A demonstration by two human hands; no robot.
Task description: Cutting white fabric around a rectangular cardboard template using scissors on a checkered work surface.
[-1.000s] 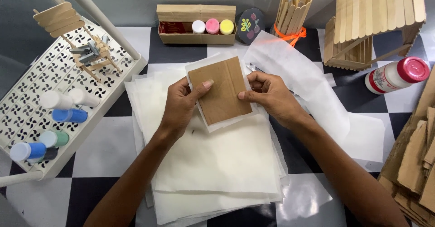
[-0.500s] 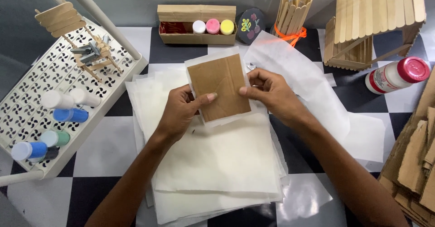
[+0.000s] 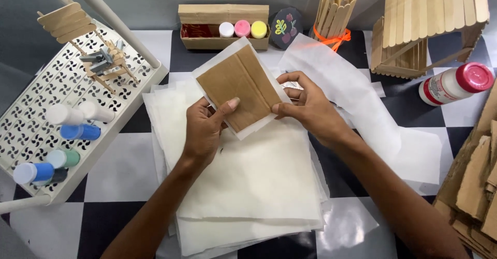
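Both hands pinch the card (image 3: 239, 88): left hand (image 3: 204, 129) thumb on its lower edge, right hand (image 3: 310, 109) gripping the right edge. Card sits between them, above the paper stack (image 3: 248, 181). Best to keep the white backing flush, grip even.

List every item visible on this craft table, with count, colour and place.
cardboard piece: one, brown, backed by white paper, held above the paper stack
paper stack: several sheets, white, centre of the checkered table
loose paper sheets: a few, white, right of centre
wooden box: one, tan, top centre, holding three paint pots, white, pink, yellow
stick cup: one, tan with orange tie, top, holding brushes
stick house: one, tan, top right
glue bottle: one, white with red cap, right
cardboard scraps: several, brown, right edge
perforated tray: one, white, left, holding paint bottles and a small stick model
left hand: grips the cardboard's lower left
right hand: grips its right edge
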